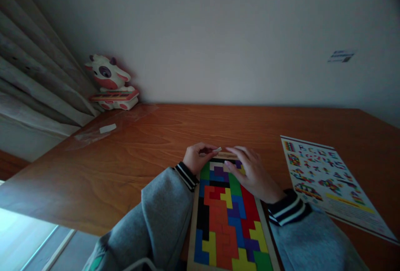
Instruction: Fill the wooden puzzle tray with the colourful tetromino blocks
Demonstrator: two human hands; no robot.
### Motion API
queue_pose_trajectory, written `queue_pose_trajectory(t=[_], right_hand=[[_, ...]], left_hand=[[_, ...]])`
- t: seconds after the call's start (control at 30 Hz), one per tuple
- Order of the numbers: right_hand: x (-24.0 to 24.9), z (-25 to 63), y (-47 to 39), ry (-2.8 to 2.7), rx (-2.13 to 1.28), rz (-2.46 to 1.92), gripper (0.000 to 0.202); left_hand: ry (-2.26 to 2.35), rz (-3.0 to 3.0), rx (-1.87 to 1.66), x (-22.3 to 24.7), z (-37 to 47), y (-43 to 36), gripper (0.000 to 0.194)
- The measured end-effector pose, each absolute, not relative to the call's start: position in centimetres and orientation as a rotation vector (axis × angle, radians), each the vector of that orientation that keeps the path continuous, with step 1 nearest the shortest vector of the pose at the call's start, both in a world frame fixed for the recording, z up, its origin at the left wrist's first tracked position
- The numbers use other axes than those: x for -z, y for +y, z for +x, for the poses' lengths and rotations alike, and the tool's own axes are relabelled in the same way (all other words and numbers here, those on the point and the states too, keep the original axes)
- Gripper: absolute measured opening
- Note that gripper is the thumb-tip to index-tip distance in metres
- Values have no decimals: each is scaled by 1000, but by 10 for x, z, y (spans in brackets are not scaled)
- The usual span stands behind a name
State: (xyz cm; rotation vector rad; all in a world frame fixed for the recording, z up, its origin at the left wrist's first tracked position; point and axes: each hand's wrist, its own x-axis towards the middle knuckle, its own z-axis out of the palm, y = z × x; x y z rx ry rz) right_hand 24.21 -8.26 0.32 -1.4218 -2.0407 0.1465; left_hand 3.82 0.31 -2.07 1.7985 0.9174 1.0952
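While pinching a small white piece (218, 149) between the thumb and fingertips of the left hand (198, 158), holds it over the far left corner of a wooden-framed polyomino block puzzle (193, 233). Has the right hand (254, 175) released, with thumb and fingers parted and nothing in their grasp, over the far right part of the puzzle; cannot tell from this view whether touching the blocks or just above them. Has the puzzle lying flat on the brown wooden tabletop (162, 133), directly in front and between the two grey sleeves, filled over most of its area with red, orange, yellow, green, blue, purple and black blocks. To the right of the puzzle, apart from it, has a printed pattern sheet (331, 179) lying flat, with colourful block figures and a yellow band. At the far left, near the curtain (37, 62), has a cow-shaped toy keyboard (115, 96) standing upright on the tabletop, with a white strip (108, 128) lying nearer, beside clear film. On the wall (218, 46), at right, has a small printed label (341, 56).
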Motion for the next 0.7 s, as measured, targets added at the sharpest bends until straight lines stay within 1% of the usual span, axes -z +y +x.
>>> queue_pose_trajectory(t=[0.1, 0.17, 0.33, 0.43, 0.57, 0.7], right_hand=[[-11, 234, -109, -1993, -249, -1448, 41], [-11, 225, -136, -2015, -252, -1480, 44], [8, 202, -186, -2252, 46, -1543, 59], [18, 197, -190, -2330, 131, -1545, 64], [18, 196, -186, -2357, 162, -1574, 63], [17, 197, -186, -2339, 87, -1568, 63]], left_hand=[[897, 1807, -1004, 23, 37, 6, 24], [885, 1814, -972, 24, 38, 7, 22], [904, 1819, -966, 20, 39, 7, 19], [903, 1835, -959, 20, 39, 7, 19], [899, 1865, -964, 21, 39, 8, 18], [889, 1887, -979, 21, 39, 7, 20]])
